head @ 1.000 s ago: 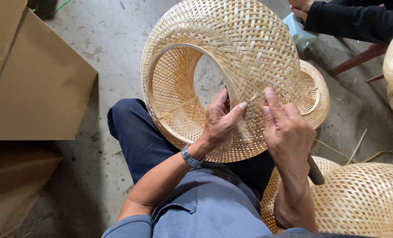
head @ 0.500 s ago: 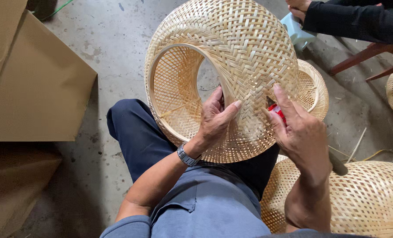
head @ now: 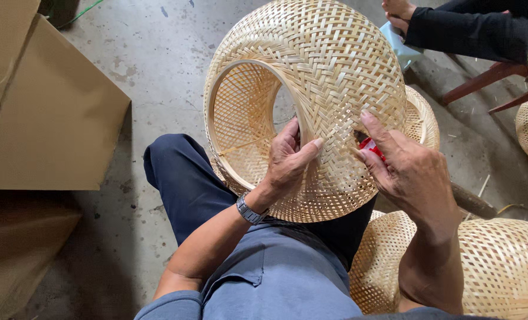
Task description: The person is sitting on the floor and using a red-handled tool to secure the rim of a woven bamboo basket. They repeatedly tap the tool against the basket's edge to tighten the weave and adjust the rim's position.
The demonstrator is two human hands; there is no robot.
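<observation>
Both hands work on a large woven bamboo shade (head: 311, 77) that rests on the seated person's lap, its round opening turned to the left. His left hand (head: 287, 163) presses flat against the weave near the rim, fingers spread and thumb hooked over the edge. His right hand (head: 409, 172) pinches a small red-handled tool (head: 371, 146) against the shade's side. Beside his right leg sits another woven shade (head: 501, 261), with a third one (head: 421, 118) behind. Cardboard boxes (head: 45, 118) stand to the left on the concrete floor (head: 157, 53). Another person's dark sleeve (head: 471, 29) shows at top right.
</observation>
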